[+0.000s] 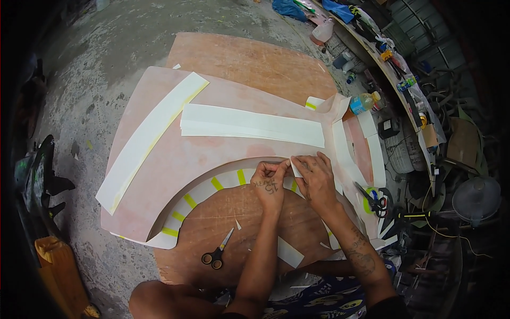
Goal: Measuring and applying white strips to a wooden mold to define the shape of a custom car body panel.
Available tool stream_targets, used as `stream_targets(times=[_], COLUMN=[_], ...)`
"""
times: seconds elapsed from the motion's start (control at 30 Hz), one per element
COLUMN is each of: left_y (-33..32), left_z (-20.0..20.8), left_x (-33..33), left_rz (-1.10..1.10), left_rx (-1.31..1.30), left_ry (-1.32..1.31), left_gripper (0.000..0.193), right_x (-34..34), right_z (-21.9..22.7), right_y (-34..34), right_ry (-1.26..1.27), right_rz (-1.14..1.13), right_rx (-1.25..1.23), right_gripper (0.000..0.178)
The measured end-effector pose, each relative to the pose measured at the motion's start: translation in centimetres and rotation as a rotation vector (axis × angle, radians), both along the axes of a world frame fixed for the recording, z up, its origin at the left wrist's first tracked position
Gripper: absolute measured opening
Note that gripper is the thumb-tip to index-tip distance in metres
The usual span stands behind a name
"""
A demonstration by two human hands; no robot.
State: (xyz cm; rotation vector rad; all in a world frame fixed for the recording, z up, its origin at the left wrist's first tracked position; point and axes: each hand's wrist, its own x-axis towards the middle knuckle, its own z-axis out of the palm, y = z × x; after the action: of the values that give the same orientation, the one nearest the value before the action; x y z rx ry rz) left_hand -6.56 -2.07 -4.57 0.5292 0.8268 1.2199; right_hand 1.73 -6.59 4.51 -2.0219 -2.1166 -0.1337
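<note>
A small white piece of paper or thin card (pixel 296 170) shows between my hands, above the upper edge of the curved arch. My left hand (pixel 270 187) pinches at its left edge with the fingertips. From the other side my right hand (pixel 316 181) grips it, thumb and fingers bent round it. Beneath lies a large pinkish fender-shaped panel (pixel 151 159). White pieces fixed with yellow-green tape strips (pixel 217 184) line its arch. Two long white strips lie on the panel: a wide one (pixel 252 124) and a slanted one (pixel 154 141) with a yellowish edge.
Black-handled scissors (pixel 212 259) and white scraps (pixel 290 252) lie on the plywood board (pixel 249 56). At right are another pair of scissors (pixel 378 202), a tape roll (pixel 367 201) and a bottle (pixel 364 102). A cluttered bench (pixel 390 80) runs along the right.
</note>
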Motion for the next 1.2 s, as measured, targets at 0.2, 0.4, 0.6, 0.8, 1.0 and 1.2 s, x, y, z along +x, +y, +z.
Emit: stream_targets(times=[0.2,0.4,0.6,0.8,1.0,1.2], left_y=[-0.8,-0.1,0.2,0.2,-0.3,0.0], left_z=[-0.7,-2.4,-0.9,-2.1,-1.4,2.0], left_x=[0.6,0.5,1.2,0.9,-3.1,-8.8], left_rz=[0.053,0.082,-0.041,-0.051,-0.113,-0.325], left_rx=[0.065,0.356,0.362,0.179,0.130,0.334], left_ry=[0.230,0.393,0.509,0.270,0.297,0.603], left_gripper=[0.020,0.021,0.022,0.028,0.036,0.038], right_x=[0.6,3.2,2.6,1.9,1.7,2.1], right_z=[0.1,0.6,2.5,1.1,0.3,-2.4], right_y=[-0.6,-0.3,0.0,-1.5,-4.7,-6.5], right_ry=[0.037,0.151,0.190,0.247,0.187,0.089], right_rz=[0.009,0.077,0.017,0.028,-0.044,-0.052], right_rx=[-0.023,-0.159,-0.258,-0.190,-0.054,-0.077], right_gripper=[0.056,0.065,0.062,0.064,0.068,0.076])
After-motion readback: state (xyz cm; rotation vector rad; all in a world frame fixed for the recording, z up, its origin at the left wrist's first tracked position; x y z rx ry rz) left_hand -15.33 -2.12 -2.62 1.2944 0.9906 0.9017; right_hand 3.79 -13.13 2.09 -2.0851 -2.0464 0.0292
